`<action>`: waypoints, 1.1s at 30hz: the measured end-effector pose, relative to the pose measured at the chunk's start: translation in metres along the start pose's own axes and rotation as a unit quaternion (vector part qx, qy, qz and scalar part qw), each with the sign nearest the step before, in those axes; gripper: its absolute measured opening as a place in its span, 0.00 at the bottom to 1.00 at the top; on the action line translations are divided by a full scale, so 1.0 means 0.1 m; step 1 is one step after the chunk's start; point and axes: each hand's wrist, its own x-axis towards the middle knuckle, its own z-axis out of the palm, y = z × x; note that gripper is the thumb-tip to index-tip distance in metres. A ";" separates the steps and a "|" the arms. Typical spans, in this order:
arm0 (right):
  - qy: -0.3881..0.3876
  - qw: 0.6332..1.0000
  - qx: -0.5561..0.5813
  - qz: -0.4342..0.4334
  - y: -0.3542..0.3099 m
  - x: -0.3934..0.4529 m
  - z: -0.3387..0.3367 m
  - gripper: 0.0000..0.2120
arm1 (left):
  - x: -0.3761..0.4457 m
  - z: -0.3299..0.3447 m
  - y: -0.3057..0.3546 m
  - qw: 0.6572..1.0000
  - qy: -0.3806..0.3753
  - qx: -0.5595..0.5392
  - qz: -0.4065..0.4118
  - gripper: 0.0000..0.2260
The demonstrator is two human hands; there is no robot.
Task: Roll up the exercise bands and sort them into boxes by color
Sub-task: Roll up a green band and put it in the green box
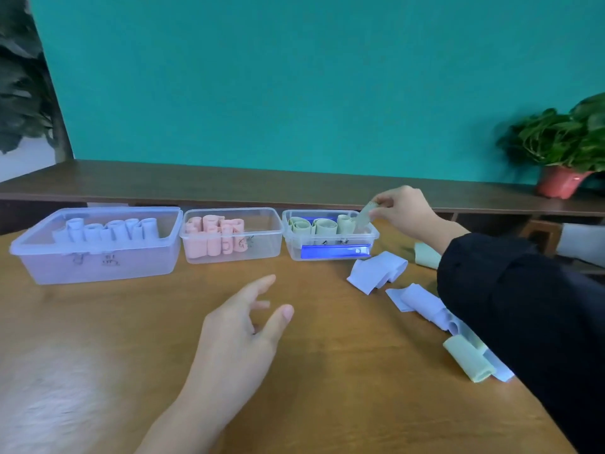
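Observation:
Three clear plastic boxes stand in a row on the wooden table. The left box (pixel 98 267) holds several lilac rolled bands, the middle box (pixel 262 244) pink rolls, the right box (pixel 330 240) green rolls. My right hand (pixel 406 208) pinches a rolled green band (pixel 365 216) over the right box's far right corner. My left hand (pixel 242 326) hovers above the table with its fingers relaxed and holds nothing. Loose lilac bands (pixel 376 270) (pixel 422 303) and green bands (pixel 468 358) (pixel 425 253) lie on the table by my right arm.
A raised dark wooden shelf (pixel 262 185) runs along behind the boxes, with a potted plant (pixel 563 152) in a red pot at its right end. A teal wall stands behind. A blue-labelled item (pixel 334 252) lies inside the right box.

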 end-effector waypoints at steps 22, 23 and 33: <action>-0.130 0.941 -0.313 0.004 0.18 0.66 0.61 0.16 | 0.10 0.11 -0.06 0.999 0.038 -0.037 -0.008 0.18; -0.128 0.939 -0.320 0.004 0.19 0.67 0.62 0.16 | 0.10 0.11 -0.06 0.999 0.038 -0.033 -0.008 0.18; -0.128 0.950 -0.286 -0.011 0.22 0.68 0.55 0.17 | 0.07 0.13 -0.02 1.000 0.029 -0.011 0.002 0.19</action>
